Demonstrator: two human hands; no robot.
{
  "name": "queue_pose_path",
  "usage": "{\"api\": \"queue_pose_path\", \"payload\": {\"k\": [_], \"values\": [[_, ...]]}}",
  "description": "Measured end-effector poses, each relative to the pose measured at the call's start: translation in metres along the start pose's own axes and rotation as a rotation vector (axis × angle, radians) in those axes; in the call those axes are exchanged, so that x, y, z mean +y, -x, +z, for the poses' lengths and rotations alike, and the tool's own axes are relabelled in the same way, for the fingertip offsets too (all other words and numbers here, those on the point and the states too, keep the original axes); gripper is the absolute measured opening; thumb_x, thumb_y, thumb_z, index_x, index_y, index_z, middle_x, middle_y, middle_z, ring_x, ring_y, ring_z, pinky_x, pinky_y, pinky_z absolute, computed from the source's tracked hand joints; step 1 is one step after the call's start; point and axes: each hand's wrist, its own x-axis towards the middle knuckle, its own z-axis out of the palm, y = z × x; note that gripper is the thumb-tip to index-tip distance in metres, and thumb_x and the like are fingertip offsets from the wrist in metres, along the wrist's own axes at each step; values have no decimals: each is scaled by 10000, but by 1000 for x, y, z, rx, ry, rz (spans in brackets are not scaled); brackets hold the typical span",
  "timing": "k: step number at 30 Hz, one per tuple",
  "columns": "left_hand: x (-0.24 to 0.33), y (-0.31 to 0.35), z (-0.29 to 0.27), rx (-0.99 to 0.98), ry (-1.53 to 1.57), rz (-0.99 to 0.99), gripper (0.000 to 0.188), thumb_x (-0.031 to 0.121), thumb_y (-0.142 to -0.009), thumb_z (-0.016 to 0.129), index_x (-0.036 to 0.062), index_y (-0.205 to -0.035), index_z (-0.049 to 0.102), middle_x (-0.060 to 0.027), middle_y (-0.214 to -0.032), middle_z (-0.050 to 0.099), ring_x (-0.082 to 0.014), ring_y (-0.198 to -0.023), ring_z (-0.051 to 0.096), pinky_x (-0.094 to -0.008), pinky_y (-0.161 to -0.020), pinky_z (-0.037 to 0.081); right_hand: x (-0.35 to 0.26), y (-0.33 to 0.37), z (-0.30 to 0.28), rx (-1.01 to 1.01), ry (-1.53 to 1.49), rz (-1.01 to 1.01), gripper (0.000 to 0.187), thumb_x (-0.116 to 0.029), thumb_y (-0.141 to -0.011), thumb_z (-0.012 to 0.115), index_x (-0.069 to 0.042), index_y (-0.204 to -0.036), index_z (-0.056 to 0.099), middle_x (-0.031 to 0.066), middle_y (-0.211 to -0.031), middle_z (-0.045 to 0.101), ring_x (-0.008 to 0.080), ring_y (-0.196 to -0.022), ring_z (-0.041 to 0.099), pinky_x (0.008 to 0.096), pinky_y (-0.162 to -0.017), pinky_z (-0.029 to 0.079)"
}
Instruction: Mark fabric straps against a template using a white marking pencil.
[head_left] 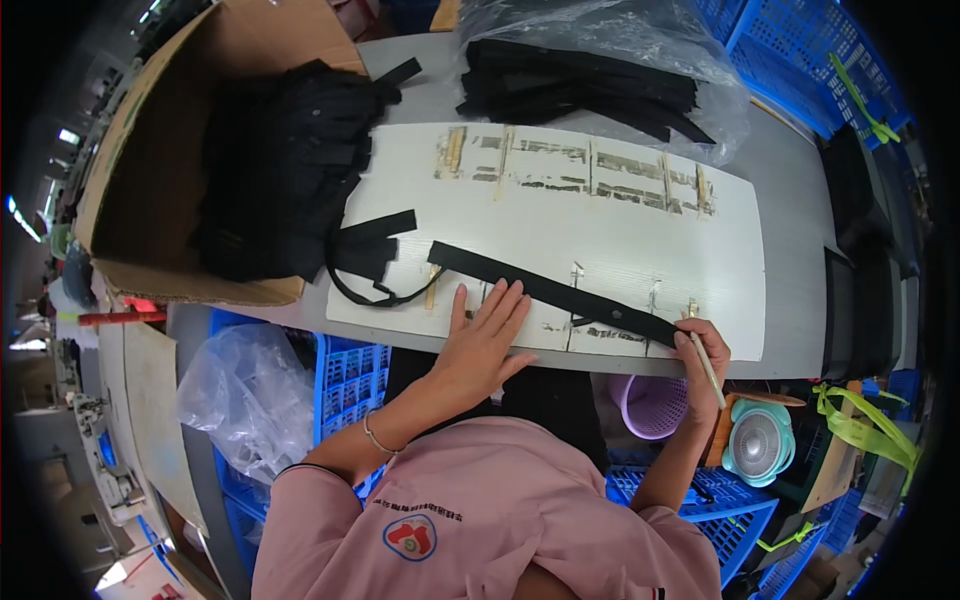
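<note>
A flat black fabric strap [560, 291] lies slantwise across a white board [410, 175] with taped and marked strips. My left hand [482, 343] rests flat by the strap's lower edge, fingers stretched out and fingertips touching it. At the strap's right end my right hand [697, 384] is closed round a slim pale pen-like stick [710, 372], with thumb and fingertips at the fabric. A thin black webbing loop with a small buckle [385, 295] runs from the strap's left part toward a heap of similar black pieces [285, 170].
An open cardboard box [150, 180] lies at the left, holding the heap. Beyond the board, black strips [580, 85] lie on clear plastic. Blue crates [790, 55] stand far right. Below the table edge are a purple basket [650, 405] and a small teal fan [760, 443].
</note>
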Motion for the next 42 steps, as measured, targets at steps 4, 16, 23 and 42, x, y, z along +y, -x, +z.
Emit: {"api": "queue_pose_path", "payload": {"k": [4, 16, 23, 42], "values": [[6, 9, 4, 159, 19, -74, 819, 446, -975, 647, -20, -1574, 340, -188, -1660, 306, -359, -1567, 229, -651, -1226, 49, 17, 0, -24, 86, -23, -49, 131, -37, -928, 675, -55, -1041, 738, -40, -838, 616, 20, -743, 541, 192, -660, 502], [-11, 25, 14, 274, -18, -121, 751, 430, -917, 731, 51, -1512, 475, -128, -1568, 439, -344, -1519, 310, -659, -1219, 81, 20, -14, -53, 25, -140, -68, 142, -138, -927, 711, -53, -1040, 695, 58, -1018, 724, 22, -742, 532, 172, -638, 418], [-19, 26, 9, 360, 87, -98, 794, 445, -895, 745, 25, -1508, 465, -139, -1551, 445, -354, -1519, 312, -647, -1218, 118, 16, -15, -40, -6, -168, -31, 145, -136, -917, 716, -64, -1041, 698, 53, -1001, 716, 27, -770, 538, 169, -635, 415], [-19, 41, 8, 265, -43, -273, 792, 361, -874, 789, 123, -1551, 452, -133, -1617, 398, -328, -1531, 315, -597, -1228, 85, 19, -14, -2, 232, 209, -146, 186, -68, -902, 739, -70, -1087, 738, 24, -893, 695, 86, -804, 595, 236, -735, 487]]}}
